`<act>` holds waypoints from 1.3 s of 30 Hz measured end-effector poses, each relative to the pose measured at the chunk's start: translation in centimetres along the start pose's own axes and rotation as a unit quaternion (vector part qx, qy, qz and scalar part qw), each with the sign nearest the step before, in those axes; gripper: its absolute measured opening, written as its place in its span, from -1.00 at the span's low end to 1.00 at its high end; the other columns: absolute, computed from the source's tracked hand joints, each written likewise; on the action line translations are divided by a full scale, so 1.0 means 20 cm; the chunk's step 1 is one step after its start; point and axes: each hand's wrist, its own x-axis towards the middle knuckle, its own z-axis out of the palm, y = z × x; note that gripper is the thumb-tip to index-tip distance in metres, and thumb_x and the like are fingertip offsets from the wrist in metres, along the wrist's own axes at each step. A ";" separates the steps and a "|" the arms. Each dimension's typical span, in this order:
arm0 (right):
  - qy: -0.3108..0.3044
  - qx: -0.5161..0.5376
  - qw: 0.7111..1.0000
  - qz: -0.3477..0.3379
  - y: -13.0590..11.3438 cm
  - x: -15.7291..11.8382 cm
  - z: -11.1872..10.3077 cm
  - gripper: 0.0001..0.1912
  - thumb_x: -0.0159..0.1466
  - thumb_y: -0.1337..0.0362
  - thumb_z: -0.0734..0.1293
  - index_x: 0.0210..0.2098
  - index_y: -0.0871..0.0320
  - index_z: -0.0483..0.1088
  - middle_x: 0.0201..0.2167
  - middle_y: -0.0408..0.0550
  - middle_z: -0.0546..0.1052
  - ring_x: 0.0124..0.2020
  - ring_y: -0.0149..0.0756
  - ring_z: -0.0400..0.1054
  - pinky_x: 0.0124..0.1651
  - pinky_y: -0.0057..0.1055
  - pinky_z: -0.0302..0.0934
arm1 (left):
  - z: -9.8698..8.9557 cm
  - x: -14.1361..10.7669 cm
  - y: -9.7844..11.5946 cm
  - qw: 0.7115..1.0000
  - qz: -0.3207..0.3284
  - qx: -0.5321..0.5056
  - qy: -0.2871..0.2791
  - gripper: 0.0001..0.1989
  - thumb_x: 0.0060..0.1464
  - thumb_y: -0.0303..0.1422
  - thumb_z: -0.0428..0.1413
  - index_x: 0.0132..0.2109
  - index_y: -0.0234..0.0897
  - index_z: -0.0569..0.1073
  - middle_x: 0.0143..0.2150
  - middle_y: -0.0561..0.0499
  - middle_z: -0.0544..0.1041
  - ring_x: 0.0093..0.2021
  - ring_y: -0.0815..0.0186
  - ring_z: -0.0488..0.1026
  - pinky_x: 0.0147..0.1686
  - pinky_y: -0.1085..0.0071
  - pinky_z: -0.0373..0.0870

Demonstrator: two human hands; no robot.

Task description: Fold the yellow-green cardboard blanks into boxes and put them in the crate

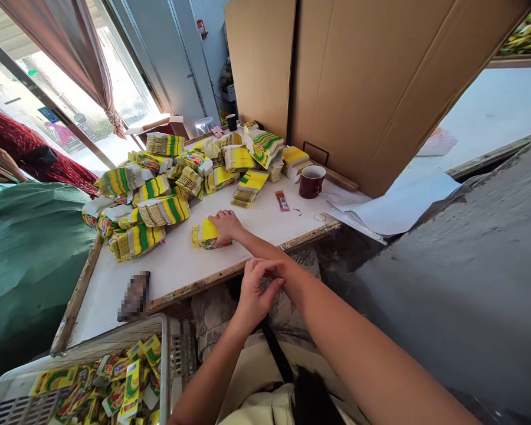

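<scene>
My right hand (225,227) reaches across to a small stack of flat yellow cartons (203,232) near the table's front edge. Its fingers lie over the stack's right end and grip it; the underside of the grip is hidden. Close to my body, my left hand (257,290) is bent with its fingers and thumb closed against my right forearm. Further back and to the left is a large heap of bundled yellow, green and white cartons (163,211). Another fanned bundle of cartons (250,189) lies just beyond my right hand.
A dark red mug (312,181) and a small pink-and-orange packet (282,200) stand at the right. A blurred phone-like object (134,296) lies front left. Below is a white plastic basket (164,336) of loose cartons. Cardboard sheets (358,88) lean behind. Someone in red (35,147) is at left.
</scene>
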 end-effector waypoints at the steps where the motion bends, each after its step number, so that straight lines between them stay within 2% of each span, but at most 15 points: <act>1: 0.000 0.000 1.000 0.000 0.00 0.00 0.00 0.12 -0.18 -0.20 0.51 0.28 0.09 0.17 0.06 0.18 0.35 0.09 0.07 0.20 0.16 -0.13 -0.01 | 0.00 0.00 0.00 1.000 0.003 0.005 -0.004 -0.78 0.20 -0.40 0.13 -0.01 -0.14 0.47 -0.16 -0.03 0.39 -0.11 0.25 0.33 -0.12 0.31 0.33; 5: 0.001 0.000 1.000 0.002 0.00 0.00 0.00 0.12 -0.18 -0.21 0.50 0.28 0.10 0.16 0.06 0.18 0.35 0.09 0.07 0.20 0.16 -0.13 -0.01 | 0.00 0.00 0.00 1.000 0.011 0.008 0.007 -0.99 0.17 -0.41 0.16 -0.24 -0.21 0.48 -0.22 0.00 0.39 -0.14 0.27 0.33 -0.12 0.32 0.30; 6: 0.001 0.000 1.000 0.002 0.00 0.00 0.00 0.12 -0.18 -0.21 0.50 0.28 0.10 0.16 0.06 0.18 0.35 0.09 0.07 0.20 0.16 -0.13 -0.01 | 0.01 0.00 -0.01 1.000 0.009 0.005 0.012 -0.97 0.17 -0.41 0.16 -0.28 -0.22 0.47 -0.23 0.00 0.39 -0.15 0.27 0.33 -0.13 0.33 0.30; 8: 0.001 0.001 1.000 0.001 0.00 0.00 0.00 0.12 -0.18 -0.22 0.50 0.27 0.09 0.17 0.06 0.18 0.35 0.09 0.06 0.20 0.16 -0.13 -0.01 | 0.01 0.00 -0.01 1.000 0.003 -0.003 0.017 -0.99 0.17 -0.40 0.16 -0.24 -0.22 0.46 -0.22 -0.01 0.40 -0.16 0.27 0.33 -0.16 0.34 0.31; 12: 0.002 0.000 1.000 0.000 0.00 0.00 0.00 0.12 -0.18 -0.23 0.50 0.27 0.09 0.17 0.06 0.18 0.35 0.09 0.06 0.20 0.16 -0.12 -0.01 | 0.00 0.00 -0.01 1.000 -0.003 -0.003 -0.002 -0.81 0.19 -0.37 0.13 -0.04 -0.16 0.48 -0.16 -0.04 0.40 -0.14 0.26 0.34 -0.15 0.33 0.34; 18: 0.004 0.000 1.000 -0.001 0.00 0.00 0.01 0.12 -0.19 -0.19 0.51 0.27 0.10 0.17 0.06 0.18 0.35 0.09 0.07 0.20 0.15 -0.14 -0.01 | 0.00 0.00 0.00 1.000 0.002 0.003 -0.002 -1.00 0.17 -0.41 0.16 -0.25 -0.21 0.47 -0.21 -0.02 0.39 -0.14 0.27 0.33 -0.14 0.35 0.31; 24: 0.008 0.003 1.000 -0.003 0.00 -0.01 0.01 0.11 -0.21 -0.14 0.53 0.25 0.11 0.19 0.06 0.19 0.35 0.08 0.06 0.20 0.15 -0.14 -0.01 | 0.00 0.01 0.02 1.000 -0.024 -0.018 -0.003 -0.86 0.21 -0.34 0.12 -0.08 -0.20 0.48 -0.14 -0.05 0.43 -0.12 0.26 0.37 -0.15 0.35 0.35; 30: 0.005 0.001 1.000 0.003 0.00 0.00 0.01 0.11 -0.21 -0.15 0.53 0.26 0.09 0.18 0.07 0.17 0.35 0.09 0.06 0.20 0.15 -0.14 -0.02 | 0.02 0.08 0.06 0.999 -0.042 0.003 0.018 -0.90 0.17 -0.34 0.16 -0.31 -0.25 0.51 -0.34 0.01 0.46 -0.27 0.30 0.35 -0.24 0.38 0.30; 34: 0.008 0.002 1.000 -0.002 0.00 -0.01 0.00 0.09 -0.22 -0.16 0.53 0.24 0.09 0.20 0.04 0.16 0.37 0.07 0.04 0.21 0.15 -0.15 -0.01 | 0.01 0.12 0.09 0.998 -0.060 0.022 -0.012 -0.92 0.11 -0.35 0.21 -0.34 -0.25 0.52 -0.37 0.02 0.45 -0.31 0.31 0.35 -0.30 0.41 0.28; 39: 0.011 0.003 1.000 -0.006 0.00 -0.02 0.01 0.09 -0.21 -0.15 0.53 0.24 0.10 0.20 0.04 0.19 0.37 0.06 0.07 0.22 0.13 -0.14 0.00 | -0.01 0.13 0.11 0.995 -0.053 0.062 -0.057 -0.90 0.12 -0.35 0.22 -0.35 -0.24 0.52 -0.38 0.02 0.46 -0.29 0.29 0.35 -0.24 0.39 0.29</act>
